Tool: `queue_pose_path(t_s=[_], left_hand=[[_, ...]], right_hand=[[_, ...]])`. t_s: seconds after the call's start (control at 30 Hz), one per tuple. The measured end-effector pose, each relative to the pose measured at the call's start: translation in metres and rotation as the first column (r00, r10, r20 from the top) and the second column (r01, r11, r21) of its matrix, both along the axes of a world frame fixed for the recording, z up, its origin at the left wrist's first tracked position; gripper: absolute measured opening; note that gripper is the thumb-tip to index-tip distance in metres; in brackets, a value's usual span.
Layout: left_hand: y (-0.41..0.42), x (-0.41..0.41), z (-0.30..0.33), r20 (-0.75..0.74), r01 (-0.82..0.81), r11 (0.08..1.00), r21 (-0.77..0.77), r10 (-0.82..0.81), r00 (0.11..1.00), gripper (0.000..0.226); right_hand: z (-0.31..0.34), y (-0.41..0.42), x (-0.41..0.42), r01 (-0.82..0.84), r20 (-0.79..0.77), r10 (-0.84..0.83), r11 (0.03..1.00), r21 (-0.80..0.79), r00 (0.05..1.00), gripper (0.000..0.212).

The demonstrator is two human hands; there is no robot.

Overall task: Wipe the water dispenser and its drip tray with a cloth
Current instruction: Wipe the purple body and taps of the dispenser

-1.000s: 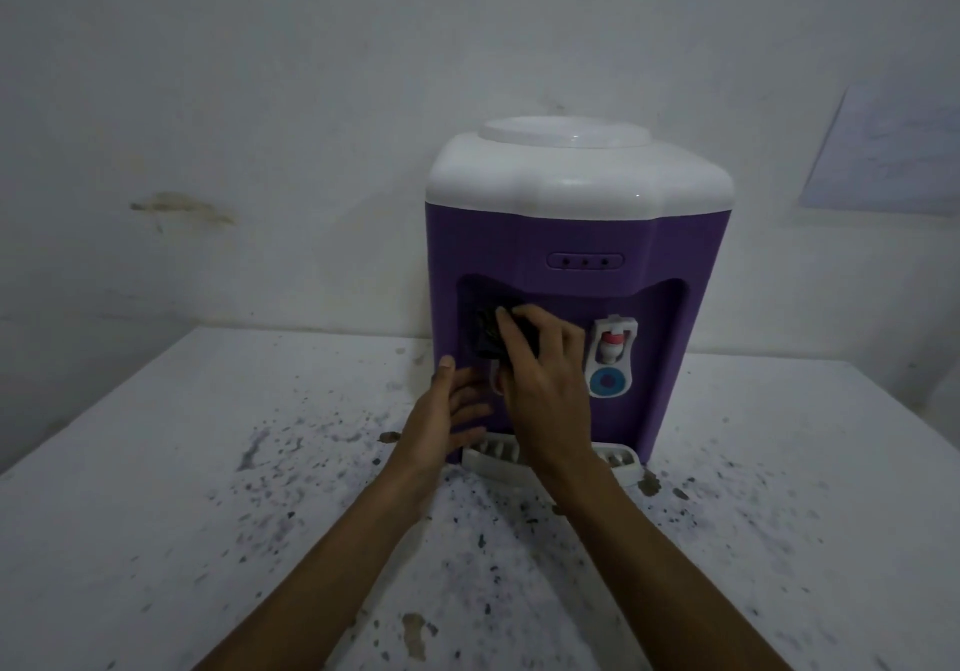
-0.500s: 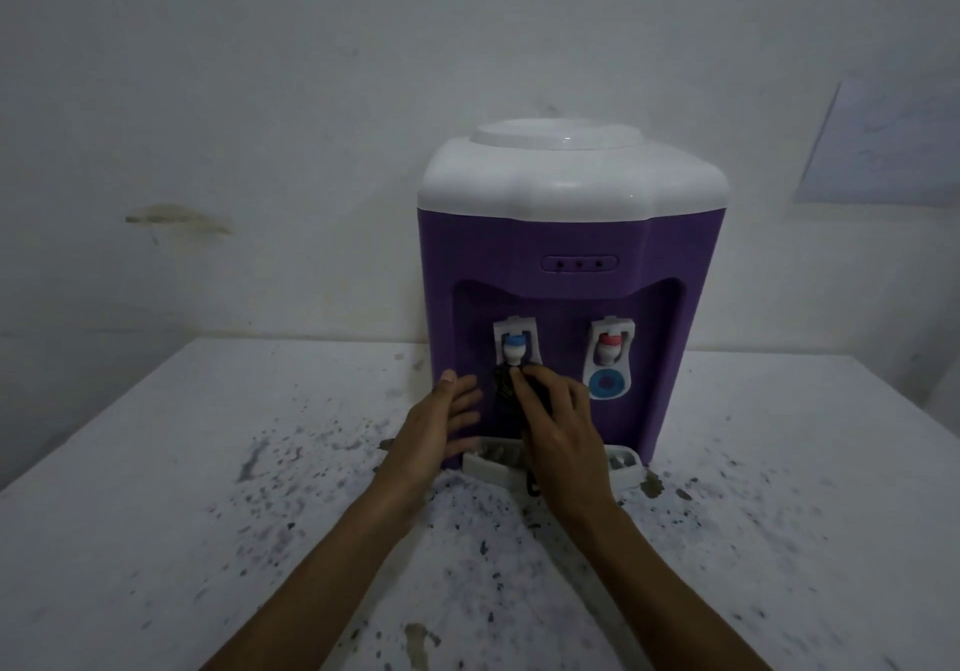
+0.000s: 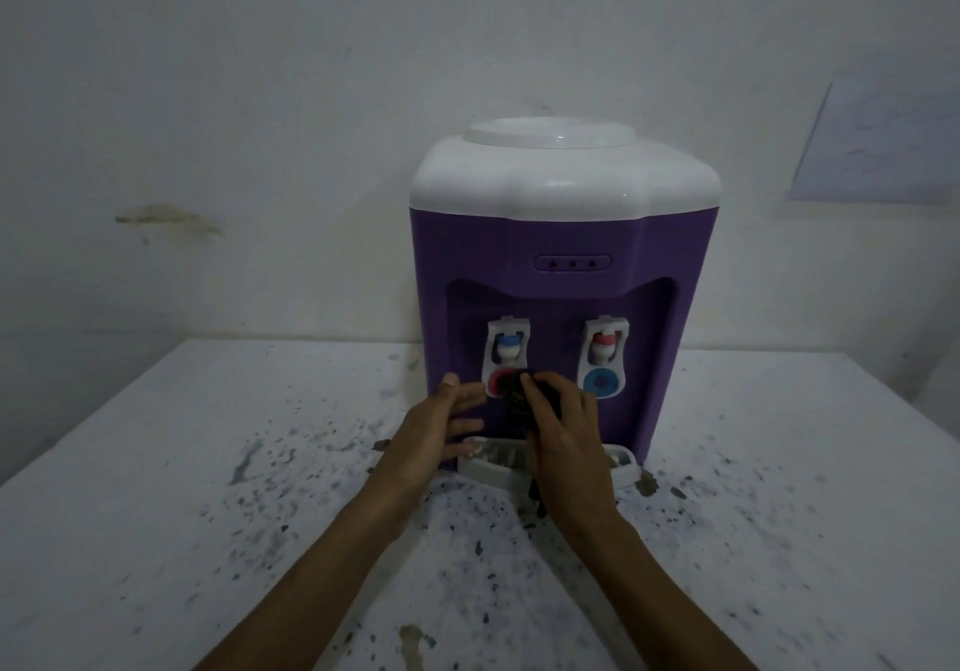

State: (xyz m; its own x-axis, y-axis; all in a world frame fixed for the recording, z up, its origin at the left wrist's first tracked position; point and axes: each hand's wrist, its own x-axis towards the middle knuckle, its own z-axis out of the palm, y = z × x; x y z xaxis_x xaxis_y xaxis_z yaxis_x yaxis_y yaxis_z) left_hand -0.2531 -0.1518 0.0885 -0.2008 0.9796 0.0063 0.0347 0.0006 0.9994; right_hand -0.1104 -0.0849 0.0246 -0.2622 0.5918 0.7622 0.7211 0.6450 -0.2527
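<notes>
From my remote post, I see a stained mark [image 3: 166, 218] on the pale wall at far left, above a white surface [image 3: 156, 488] peppered with dark specks. Moving right, the left hand [image 3: 436, 426] rests with fingers fairly straight against the lower left front of the water dispenser [image 3: 563, 233], gripping nothing. The dispenser, purple-bodied with a white top, stands on the surface close to the wall. In its recess, the left tap [image 3: 508, 353] carries a blue cap with a red disc beneath it; a dark cloth [image 3: 517, 395] is pressed just beside that disc, partly covering it. The right hand [image 3: 563, 441] is clamped on the cloth, fingers curled round it, with a dark end of the cloth hanging below the palm. The two hands sit close together, and I cannot tell whether they touch. Beneath them, the white drip tray [image 3: 488, 467] juts from the dispenser's base, its middle hidden by the right hand. Further right, the right tap [image 3: 605, 350] bears a red cap above a blue disc. A pale sheet [image 3: 883, 145] hangs on the wall at far right.
</notes>
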Motion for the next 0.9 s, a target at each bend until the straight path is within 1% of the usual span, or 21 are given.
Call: queue_pose_path(t_s=[0.07,0.17,0.23,0.3,0.37,0.4,0.43,0.53,0.57,0.6,0.67,0.73,0.83,0.9], left_hand=[[0.0,0.001,-0.001,-0.043,-0.019,1.0,0.016,0.02,0.999,0.036],[-0.001,0.007,-0.006,-0.153,-0.037,0.998,0.06,0.045,0.987,0.03],[-0.001,0.015,-0.006,-0.206,-0.011,0.997,0.079,0.028,0.978,0.03],[0.001,0.024,-0.004,-0.225,0.039,0.994,0.103,-0.015,0.974,0.029],[0.004,0.035,0.0,-0.229,0.079,0.989,0.129,-0.048,0.972,0.028],[0.006,0.04,0.003,-0.227,0.096,0.985,0.145,-0.062,0.972,0.027],[0.008,0.045,0.006,-0.223,0.111,0.981,0.16,-0.073,0.972,0.027],[0.013,0.056,0.012,-0.213,0.129,0.973,0.19,-0.087,0.973,0.026],[0.015,0.058,0.013,-0.212,0.134,0.972,0.191,-0.093,0.973,0.026],[0.016,0.06,0.014,-0.211,0.14,0.971,0.192,-0.098,0.972,0.025],[0.018,0.062,0.014,-0.208,0.143,0.971,0.194,-0.102,0.973,0.024],[0.019,0.063,0.015,-0.203,0.137,0.971,0.196,-0.097,0.974,0.026],[0.024,0.064,0.014,-0.191,0.134,0.974,0.183,-0.099,0.977,0.028],[0.028,0.067,0.015,-0.171,0.134,0.977,0.164,-0.106,0.98,0.032]], right_hand=[[-0.001,-0.002,0.009,-0.055,0.014,0.055,0.998,-0.015,0.998,0.066],[0.004,-0.003,0.029,-0.071,-0.017,0.071,0.997,0.005,0.997,0.062],[0.013,-0.003,0.043,-0.036,-0.096,0.038,0.999,0.027,0.995,0.059],[0.027,0.001,0.055,0.009,-0.184,0.002,0.998,0.062,0.983,0.053],[0.045,0.005,0.062,0.061,-0.226,-0.034,0.992,0.112,0.974,0.048],[0.054,0.008,0.062,0.083,-0.209,-0.055,0.988,0.127,0.976,0.048],[0.062,0.011,0.062,0.094,-0.157,-0.072,0.986,0.138,0.985,0.048],[0.076,0.02,0.058,0.071,0.12,-0.099,0.973,0.217,0.988,0.042],[0.078,0.023,0.059,0.073,0.177,-0.116,0.969,0.234,0.977,0.041],[0.079,0.026,0.061,0.09,0.195,-0.135,0.97,0.225,0.971,0.041],[0.08,0.026,0.065,0.152,0.139,-0.171,0.979,0.132,0.975,0.047],[0.081,0.024,0.067,0.19,0.05,-0.192,0.981,0.03,0.98,0.047],[0.079,0.026,0.066,0.139,-0.062,-0.141,0.99,-0.033,0.988,0.043],[0.075,0.027,0.065,0.048,-0.224,-0.057,0.998,-0.047,0.973,0.041]])
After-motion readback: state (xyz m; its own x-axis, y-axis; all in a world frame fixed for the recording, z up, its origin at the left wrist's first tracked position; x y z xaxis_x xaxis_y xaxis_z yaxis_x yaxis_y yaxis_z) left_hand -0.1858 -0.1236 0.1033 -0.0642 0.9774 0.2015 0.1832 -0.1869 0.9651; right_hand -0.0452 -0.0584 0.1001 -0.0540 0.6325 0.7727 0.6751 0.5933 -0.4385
